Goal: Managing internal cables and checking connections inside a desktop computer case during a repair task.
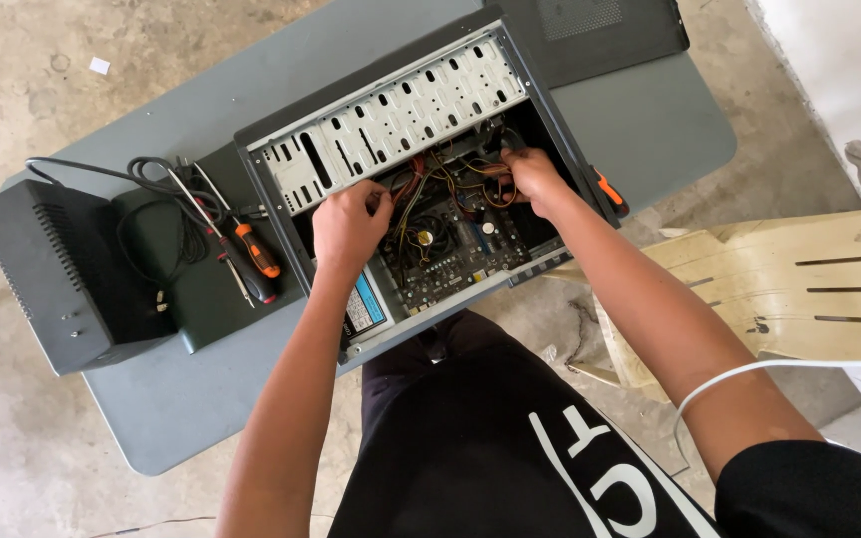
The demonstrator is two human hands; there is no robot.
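Open computer case [391, 120], side panel off, lying across a grey table [640, 130], its near corner overhanging the table edge. Left hand [349, 224] inside, fingers curled into the wire bundle [450, 179]; grip cannot be told. Right hand [530, 179] by the far wall, fingertips hidden among wires. Screwdrivers [251, 254] just left of case; black box [47, 269] at the table's left edge.
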